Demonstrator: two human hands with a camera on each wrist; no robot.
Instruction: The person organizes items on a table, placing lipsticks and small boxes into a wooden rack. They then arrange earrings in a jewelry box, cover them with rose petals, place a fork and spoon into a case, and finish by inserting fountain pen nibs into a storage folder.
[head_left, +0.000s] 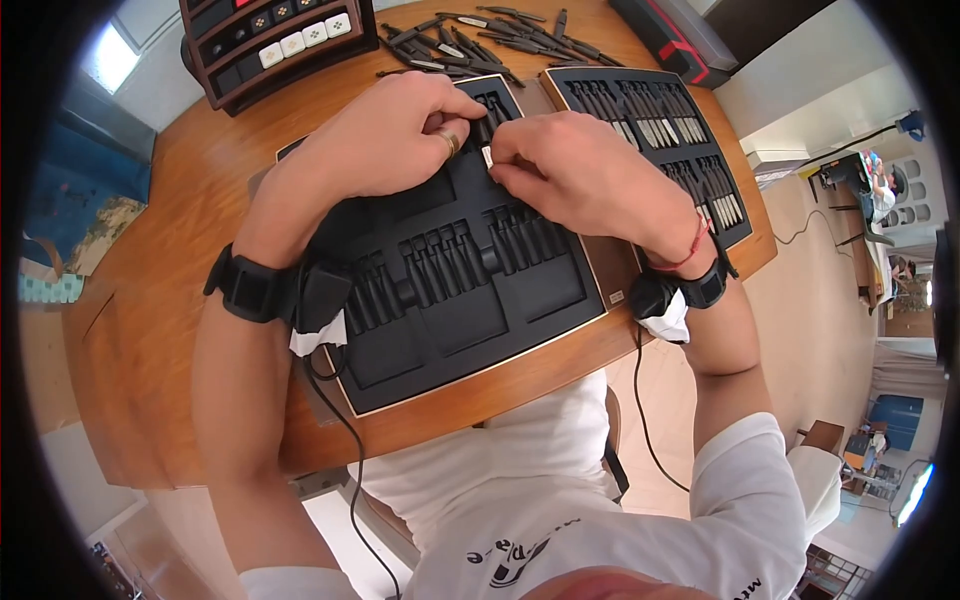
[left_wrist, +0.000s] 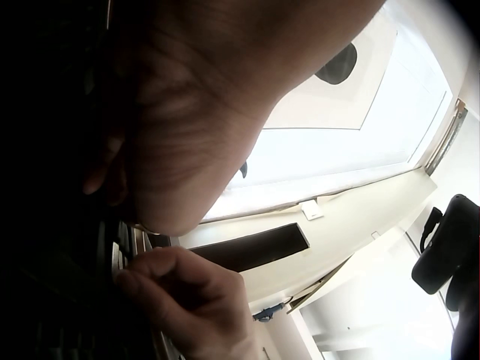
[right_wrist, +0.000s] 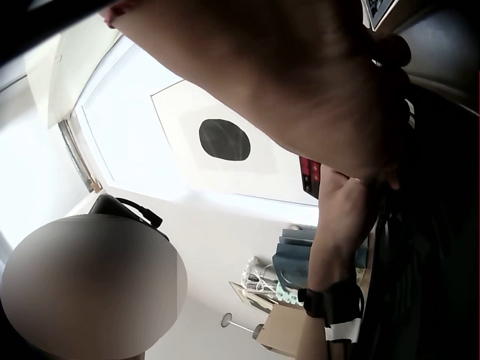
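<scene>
In the head view a black slotted tray [head_left: 460,325] lies under both hands, with rows of slim black sticks [head_left: 435,265] in its middle slots. My right hand [head_left: 580,170] pinches a slim black stick with a white end [head_left: 487,157] at the tray's upper slot; its fingers hide much of it. Just to the left, my left hand [head_left: 395,130] has its index finger stretched onto the dark sticks in that same slot, its other fingers bent below. In the left wrist view, the right hand's thumb and fingertip [left_wrist: 127,277] meet close to the tray, which is dark there.
A second black tray [head_left: 700,150], filled with white-ended sticks, lies to the right. Loose sticks [head_left: 500,35] are piled at the back of the wooden table [head_left: 170,300]. A dark wooden stand [head_left: 225,75] with white tiles is back left, a long grey box [head_left: 670,40] back right.
</scene>
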